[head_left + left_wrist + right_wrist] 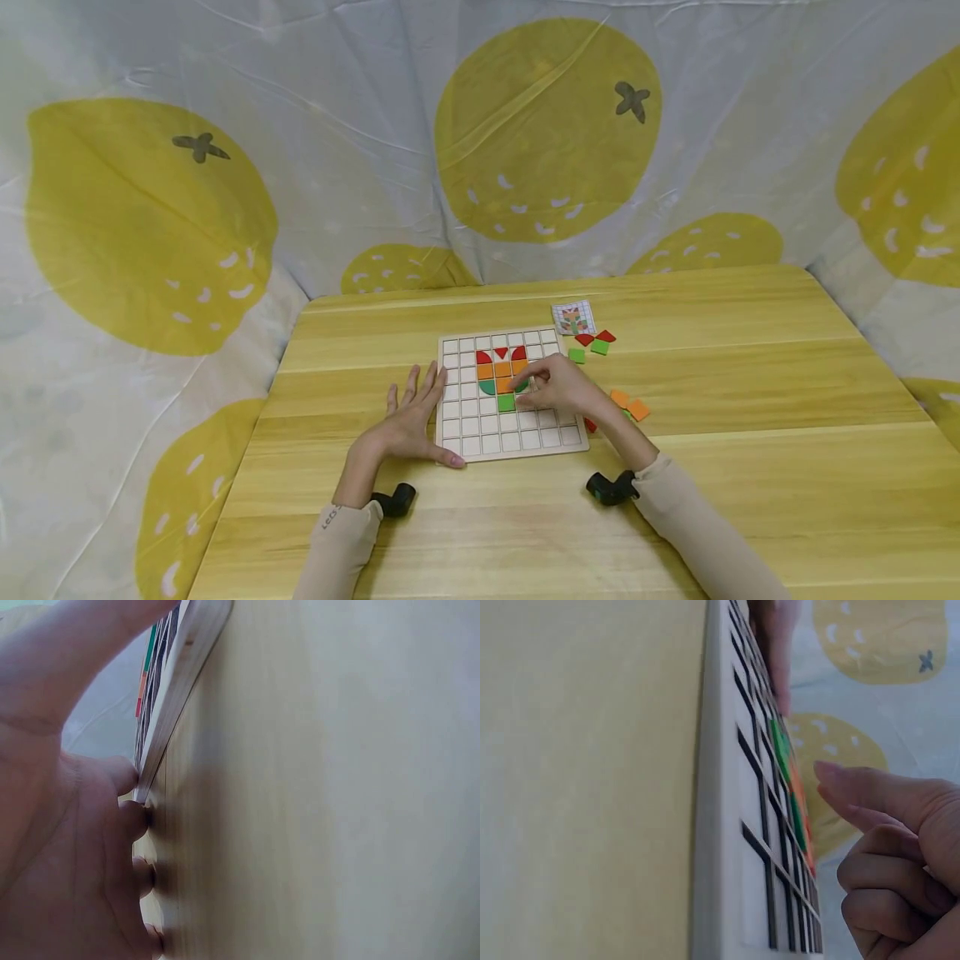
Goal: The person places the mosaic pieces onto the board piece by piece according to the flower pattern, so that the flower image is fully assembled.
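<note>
A light wooden grid board [465,429] lies on the table with coloured tiles set in its squares. They include red pieces [501,353] at the top, orange squares [485,371], a dark green quarter-round [487,387] and a light green square [506,403]. My left hand [405,423] rests at the board's left side with its fingers spread and its thumb at the front left corner. Above the tiles hovers my right hand [558,385]; its thumb and index fingertips stand slightly apart, and no tile shows between them. Its other fingers curl inward in the right wrist view.
A small pattern card [573,318] lies behind the board's right corner. Loose red and green tiles [600,347] lie near it. Orange tiles [638,409] and a partly hidden red one [590,425] sit by the right forearm. A lemon-print cloth [547,125] hangs behind the table.
</note>
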The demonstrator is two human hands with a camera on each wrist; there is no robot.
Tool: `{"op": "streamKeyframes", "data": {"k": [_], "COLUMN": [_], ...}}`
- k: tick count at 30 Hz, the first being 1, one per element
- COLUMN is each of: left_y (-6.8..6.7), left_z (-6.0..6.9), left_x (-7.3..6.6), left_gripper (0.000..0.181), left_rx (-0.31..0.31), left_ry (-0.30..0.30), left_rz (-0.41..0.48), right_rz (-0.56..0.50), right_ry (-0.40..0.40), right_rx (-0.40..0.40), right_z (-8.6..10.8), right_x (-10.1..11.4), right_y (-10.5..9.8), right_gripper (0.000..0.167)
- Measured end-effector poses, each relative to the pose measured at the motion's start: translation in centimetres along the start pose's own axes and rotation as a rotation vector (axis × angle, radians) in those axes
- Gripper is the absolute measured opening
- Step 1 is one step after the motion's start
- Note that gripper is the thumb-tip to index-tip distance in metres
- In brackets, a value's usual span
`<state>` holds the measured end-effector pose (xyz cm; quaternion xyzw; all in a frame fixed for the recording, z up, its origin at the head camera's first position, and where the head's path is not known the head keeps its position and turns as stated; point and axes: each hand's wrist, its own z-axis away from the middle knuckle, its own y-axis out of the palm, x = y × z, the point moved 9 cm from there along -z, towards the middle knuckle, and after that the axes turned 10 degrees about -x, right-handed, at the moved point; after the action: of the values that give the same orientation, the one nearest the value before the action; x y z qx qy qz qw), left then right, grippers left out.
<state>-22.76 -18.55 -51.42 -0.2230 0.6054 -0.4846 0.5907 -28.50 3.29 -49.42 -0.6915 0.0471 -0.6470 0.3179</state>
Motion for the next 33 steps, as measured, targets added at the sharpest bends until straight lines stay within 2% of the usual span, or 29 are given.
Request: {"op": "streamKeyframes", "data": {"k": [4,12,17,24,33], "left_y": [0.0,0.1,0.0,-0.1,-0.4], "left_z": [0.0,0.0,0.0,0.0,0.1], "left_x": [0.0,0.0,0.0,0.0,0.1], "left_gripper": [0.146,0.146,0.146,0.146,0.145], "left_rx": [-0.004,-0.007,-0.006,-0.003,-0.013], "left_ry": [0.004,0.001,0.0,-0.003,-0.008], "left_rz": [-0.001,-0.006,-0.008,-0.015,-0.005], "right_rz": [-0.017,-0.011,-0.029,-0.031,-0.018], "right_ry": [0.023,0.091,0.148,0.194,0.204], "right_rx": [-0.035,-0.151,-0.182,-0.21,-0.205], "right_z": [-0.1,-0.1,0.0,0.2,0.0], "right_x": [-0.8,-3.5,-5.3,-6.8,-7.4], "right_y": [-1.9,-7.1,-9.1,-10.1,-9.6], "right_gripper": [0.021,0.024,0.028,0.034,0.036]}}
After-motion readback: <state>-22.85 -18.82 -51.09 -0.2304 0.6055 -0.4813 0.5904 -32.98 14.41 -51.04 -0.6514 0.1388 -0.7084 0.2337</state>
